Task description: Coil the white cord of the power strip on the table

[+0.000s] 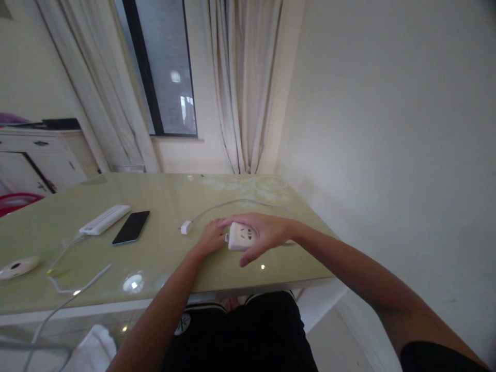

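My right hand (267, 232) is wrapped over a small white socket adapter (241, 237) on the pale green glass table (163, 196). My left hand (211, 237) lies just to its left, fingers curled against the adapter's left end where a plug part shows. A small white plug (186, 227) rests on the table left of my hands, and a thin white cable (232, 202) arcs from it toward the right behind my right hand.
A white power strip (104, 219) and a dark phone (132, 227) lie at the left middle. A white oval device (17, 267) and loose white cables (73, 281) sit near the left front edge. A wall runs along the right side; curtains and a window stand behind.
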`<action>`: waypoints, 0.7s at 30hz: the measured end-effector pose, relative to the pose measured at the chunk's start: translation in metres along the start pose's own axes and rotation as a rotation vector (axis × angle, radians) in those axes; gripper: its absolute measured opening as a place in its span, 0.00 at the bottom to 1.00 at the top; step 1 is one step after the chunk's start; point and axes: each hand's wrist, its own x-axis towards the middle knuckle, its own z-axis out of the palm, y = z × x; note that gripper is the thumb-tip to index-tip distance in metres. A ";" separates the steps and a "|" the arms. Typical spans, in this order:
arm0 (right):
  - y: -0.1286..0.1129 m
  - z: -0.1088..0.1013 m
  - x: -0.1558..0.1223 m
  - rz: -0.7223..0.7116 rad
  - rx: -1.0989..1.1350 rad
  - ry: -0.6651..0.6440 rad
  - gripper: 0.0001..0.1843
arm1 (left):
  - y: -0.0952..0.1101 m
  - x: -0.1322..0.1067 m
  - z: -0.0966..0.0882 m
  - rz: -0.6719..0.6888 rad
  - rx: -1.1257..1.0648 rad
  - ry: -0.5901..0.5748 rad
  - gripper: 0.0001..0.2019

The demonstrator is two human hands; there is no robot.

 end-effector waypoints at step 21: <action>0.152 0.077 0.065 0.159 0.226 0.569 0.30 | -0.006 -0.001 0.006 -0.173 0.489 0.023 0.17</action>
